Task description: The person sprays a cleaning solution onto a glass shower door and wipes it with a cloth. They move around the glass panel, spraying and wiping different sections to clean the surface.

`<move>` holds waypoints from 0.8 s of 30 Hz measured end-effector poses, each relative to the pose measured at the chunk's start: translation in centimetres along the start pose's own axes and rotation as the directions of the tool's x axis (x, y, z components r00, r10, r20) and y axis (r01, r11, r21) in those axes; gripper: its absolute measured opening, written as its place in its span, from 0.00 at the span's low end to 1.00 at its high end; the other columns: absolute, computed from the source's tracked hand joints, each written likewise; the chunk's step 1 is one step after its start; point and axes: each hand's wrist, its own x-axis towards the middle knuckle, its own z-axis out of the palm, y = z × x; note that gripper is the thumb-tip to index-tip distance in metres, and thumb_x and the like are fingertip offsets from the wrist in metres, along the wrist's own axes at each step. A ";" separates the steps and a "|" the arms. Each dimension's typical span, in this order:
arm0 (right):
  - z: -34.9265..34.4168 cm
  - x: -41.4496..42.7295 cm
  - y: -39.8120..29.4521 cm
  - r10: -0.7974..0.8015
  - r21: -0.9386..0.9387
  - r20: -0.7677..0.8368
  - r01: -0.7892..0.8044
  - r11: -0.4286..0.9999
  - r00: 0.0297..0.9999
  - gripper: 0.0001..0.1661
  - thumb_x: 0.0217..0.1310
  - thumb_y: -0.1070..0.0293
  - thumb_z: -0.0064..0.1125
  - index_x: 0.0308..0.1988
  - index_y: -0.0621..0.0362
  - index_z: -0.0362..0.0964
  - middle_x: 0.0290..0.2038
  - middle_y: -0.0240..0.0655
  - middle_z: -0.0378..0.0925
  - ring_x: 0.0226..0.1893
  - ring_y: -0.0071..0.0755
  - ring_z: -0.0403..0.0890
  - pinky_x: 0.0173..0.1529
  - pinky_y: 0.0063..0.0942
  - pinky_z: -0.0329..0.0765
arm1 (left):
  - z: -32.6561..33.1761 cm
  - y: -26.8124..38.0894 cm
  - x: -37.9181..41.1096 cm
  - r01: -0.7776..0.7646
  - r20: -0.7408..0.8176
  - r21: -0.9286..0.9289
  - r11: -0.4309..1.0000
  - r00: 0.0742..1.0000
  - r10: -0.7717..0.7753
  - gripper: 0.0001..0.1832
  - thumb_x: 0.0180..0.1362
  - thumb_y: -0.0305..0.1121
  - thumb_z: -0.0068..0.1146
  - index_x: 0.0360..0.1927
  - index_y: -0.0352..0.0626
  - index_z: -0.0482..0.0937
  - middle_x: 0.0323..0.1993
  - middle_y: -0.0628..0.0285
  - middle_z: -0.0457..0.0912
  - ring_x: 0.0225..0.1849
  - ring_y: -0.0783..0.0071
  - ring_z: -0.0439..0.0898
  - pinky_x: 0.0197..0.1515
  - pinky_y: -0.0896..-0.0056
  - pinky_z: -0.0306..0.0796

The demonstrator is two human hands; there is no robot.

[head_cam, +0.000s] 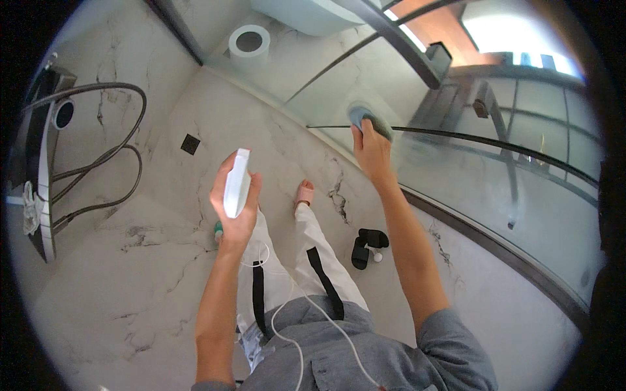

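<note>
My left hand is closed around a white plastic object, perhaps a spray bottle's head, held upright over the marbled floor. To its right, my right hand grips a blue-grey pad against the glass shower panel. Part of the pad is hidden by my fingers, and its reflection shows in the glass. A green-topped bottle is partly hidden behind my left wrist.
A shower fixture with looping hoses is at the left. On the floor are a square drain and black slippers. Beyond the glass stand a white cylindrical bin and a toilet. A dark metal rail edges the glass.
</note>
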 end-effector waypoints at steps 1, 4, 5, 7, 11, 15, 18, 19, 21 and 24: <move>-0.8 -0.9 -0.1 0.047 0.037 -0.014 -0.047 0.998 0.999 0.13 0.65 0.64 0.55 0.32 0.59 0.62 0.20 0.48 0.72 0.22 0.58 0.75 0.26 0.45 0.68 | 1.2 -0.2 0.3 -0.018 0.013 -0.020 1.000 1.000 0.018 0.21 0.52 0.24 0.63 0.52 0.40 0.78 0.28 0.70 0.74 0.30 0.83 0.69 0.37 0.77 0.67; -2.5 -3.6 0.0 0.070 0.087 -0.024 -0.067 0.994 0.997 0.13 0.65 0.65 0.56 0.32 0.60 0.63 0.20 0.49 0.70 0.22 0.59 0.74 0.25 0.44 0.68 | 4.4 0.0 0.6 -0.060 0.034 -0.091 0.994 0.997 0.064 0.20 0.53 0.24 0.63 0.51 0.38 0.78 0.28 0.70 0.75 0.30 0.83 0.69 0.38 0.78 0.67; -2.9 -4.4 0.1 0.095 0.117 -0.045 -0.089 0.989 0.994 0.12 0.65 0.65 0.56 0.33 0.60 0.63 0.20 0.49 0.70 0.22 0.59 0.74 0.25 0.44 0.68 | 5.1 0.1 0.4 -0.061 0.040 -0.086 0.994 0.997 0.065 0.20 0.52 0.23 0.63 0.51 0.37 0.78 0.29 0.69 0.76 0.30 0.83 0.69 0.38 0.78 0.67; -3.4 -5.3 0.2 0.150 0.185 -0.091 -0.132 0.974 0.984 0.12 0.65 0.66 0.57 0.33 0.61 0.64 0.20 0.50 0.70 0.22 0.60 0.73 0.25 0.43 0.68 | 6.1 0.2 0.1 -0.071 0.053 -0.071 0.995 0.996 0.075 0.20 0.52 0.23 0.63 0.51 0.37 0.78 0.31 0.68 0.77 0.30 0.83 0.69 0.39 0.77 0.68; -5.2 -4.4 0.7 0.067 0.157 -0.194 -0.036 0.987 0.979 0.11 0.63 0.66 0.57 0.32 0.59 0.65 0.17 0.47 0.69 0.18 0.56 0.74 0.22 0.43 0.68 | 6.2 -0.2 -1.1 -0.119 0.040 -0.047 0.992 0.992 0.121 0.25 0.49 0.17 0.61 0.53 0.41 0.76 0.28 0.69 0.74 0.29 0.82 0.70 0.36 0.79 0.69; -8.5 -1.2 0.4 -0.049 0.129 -0.301 0.092 0.987 0.952 0.12 0.64 0.65 0.58 0.32 0.59 0.66 0.16 0.45 0.69 0.16 0.51 0.74 0.21 0.41 0.67 | 4.0 -0.1 -2.7 -0.045 -0.024 0.022 0.999 0.999 0.046 0.23 0.50 0.19 0.60 0.53 0.41 0.77 0.26 0.70 0.73 0.28 0.83 0.69 0.36 0.80 0.69; -12.0 1.5 -1.1 -0.118 0.080 -0.325 0.152 0.985 0.938 0.12 0.63 0.64 0.58 0.32 0.59 0.67 0.16 0.43 0.69 0.15 0.48 0.74 0.20 0.40 0.67 | 2.2 0.3 -4.7 0.024 -0.102 0.062 0.998 0.995 -0.017 0.22 0.51 0.20 0.60 0.52 0.41 0.77 0.26 0.71 0.74 0.28 0.83 0.70 0.36 0.80 0.68; -12.0 2.1 -1.8 -0.135 0.055 -0.349 0.164 0.985 0.927 0.11 0.64 0.65 0.58 0.33 0.60 0.68 0.16 0.42 0.69 0.15 0.47 0.72 0.21 0.39 0.67 | 1.3 0.1 -5.2 0.058 -0.143 0.047 0.997 0.988 -0.050 0.22 0.51 0.21 0.60 0.52 0.40 0.77 0.28 0.70 0.75 0.29 0.83 0.70 0.37 0.79 0.68; -11.3 3.3 -2.9 -0.174 0.003 -0.398 0.191 0.982 0.901 0.10 0.65 0.66 0.58 0.33 0.60 0.69 0.16 0.42 0.68 0.15 0.46 0.70 0.23 0.37 0.67 | -0.3 0.0 -6.5 0.118 -0.228 0.008 0.993 0.967 -0.113 0.21 0.50 0.24 0.62 0.51 0.39 0.78 0.32 0.69 0.77 0.31 0.81 0.70 0.39 0.76 0.68; -4.3 2.7 -0.4 -0.217 -0.020 -0.242 0.219 0.976 0.946 0.09 0.65 0.65 0.56 0.34 0.59 0.69 0.15 0.42 0.70 0.15 0.48 0.74 0.22 0.40 0.69 | -0.9 0.2 -8.1 0.180 -0.330 -0.048 0.982 0.926 -0.186 0.23 0.49 0.23 0.62 0.52 0.38 0.78 0.28 0.72 0.74 0.32 0.82 0.70 0.42 0.76 0.67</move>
